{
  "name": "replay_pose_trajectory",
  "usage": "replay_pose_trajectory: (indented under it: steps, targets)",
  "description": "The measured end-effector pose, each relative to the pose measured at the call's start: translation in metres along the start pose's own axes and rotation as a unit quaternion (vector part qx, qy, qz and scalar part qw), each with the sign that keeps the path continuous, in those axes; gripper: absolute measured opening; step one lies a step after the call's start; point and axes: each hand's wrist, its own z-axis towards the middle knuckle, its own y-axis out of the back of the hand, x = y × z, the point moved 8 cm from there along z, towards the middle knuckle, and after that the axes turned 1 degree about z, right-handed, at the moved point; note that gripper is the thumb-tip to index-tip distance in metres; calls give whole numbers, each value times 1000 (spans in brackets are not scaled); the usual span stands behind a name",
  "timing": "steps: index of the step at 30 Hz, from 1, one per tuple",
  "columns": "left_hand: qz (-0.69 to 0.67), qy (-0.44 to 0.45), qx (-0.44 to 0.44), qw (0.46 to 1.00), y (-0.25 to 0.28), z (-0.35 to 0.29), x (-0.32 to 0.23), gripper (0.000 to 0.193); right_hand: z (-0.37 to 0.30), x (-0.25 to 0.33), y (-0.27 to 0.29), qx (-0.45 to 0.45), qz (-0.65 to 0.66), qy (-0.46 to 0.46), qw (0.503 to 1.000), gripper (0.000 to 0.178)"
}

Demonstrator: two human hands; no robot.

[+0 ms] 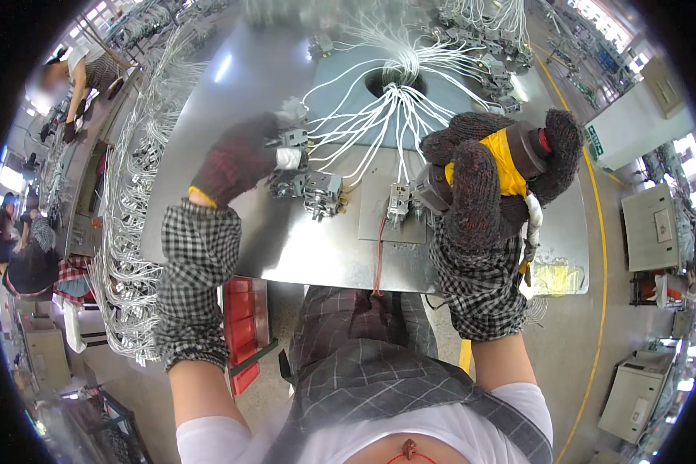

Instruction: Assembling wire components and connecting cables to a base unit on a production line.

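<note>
My left hand [236, 158], in a dark knit glove, reaches to a small grey metal block [295, 138] with a white wire. Its fingers close around the block's near side, slightly blurred, and white wrapping shows by the thumb tip. My right hand [475, 182], gloved alike, wraps round a dark handheld power tool [510, 158] bound with yellow tape and tipped with a red part. A white-wrapped cord [532, 228] hangs from the tool. Its grey head [431, 192] is beside another metal block [398, 203]. Further blocks [322, 195] lie between my hands, each with white wires.
White wires [394, 104] fan out from a round hole in the shiny metal table [286, 255]. More wired blocks [503, 77] line the table's far right. Bundled wires [131, 224] hang along the left. A red bin [243, 317] sits below the near edge. People work at the far left.
</note>
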Motion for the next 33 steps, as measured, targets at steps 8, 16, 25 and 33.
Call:
replay_pose_trajectory:
  steps: [8, 16, 25, 33]
  targets:
    - [-258, -44, -101, 960, -8, -6, -45, 44, 3, -2, 3, -19, 39, 11, 999, 69]
    - [-744, 111, -93, 652, -98, -17, -54, 44, 3, -10, 7, -56, 57, 1, 997, 73]
    - [-30, -223, -136, 965, -94, -39, -85, 59, 30, 7, 39, -103, 140, 82, 981, 67]
    - [-74, -99, 29, 992, -102, -17, -71, 61, 27, 2, 36, -143, 172, 28, 974, 72]
